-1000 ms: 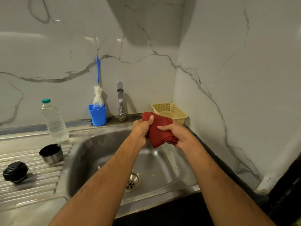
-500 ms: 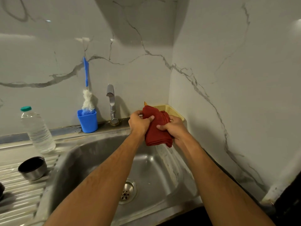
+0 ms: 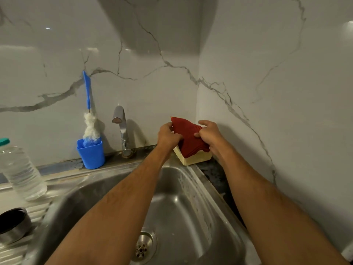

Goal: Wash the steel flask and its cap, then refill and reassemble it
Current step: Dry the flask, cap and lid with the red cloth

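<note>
Both forearms reach forward over the sink (image 3: 191, 207) toward the back right corner. The left hand (image 3: 168, 135) grips the left side of a folded red cloth (image 3: 188, 138), fingers curled over its edge. The right hand (image 3: 209, 131) pinches the cloth's right side, thumb raised above it and fingers bent into the folds. The cloth sits over a yellow basket (image 3: 196, 159), covering its opening and touching its rim; whatever lies inside the basket cannot be seen.

A blue cup (image 3: 91, 154) stands by the back wall and holds a bottle brush (image 3: 89, 119) with a blue handle and white fluffy head, upright. A clear plastic water bottle (image 3: 21, 173) with a green cap stands at the left, filled with water. At the lower left edge, a steel cup (image 3: 12, 225) with a dark inside rests open side up on the ribbed draining board (image 3: 24, 247); the flask's other parts are outside the view.

A chrome tap (image 3: 121, 127) rises behind the steel basin, between the blue cup and the basket. The drain (image 3: 142, 249) lies at the basin's bottom. White marble-patterned walls (image 3: 267, 92) with grey veins meet in the corner behind the basket.
</note>
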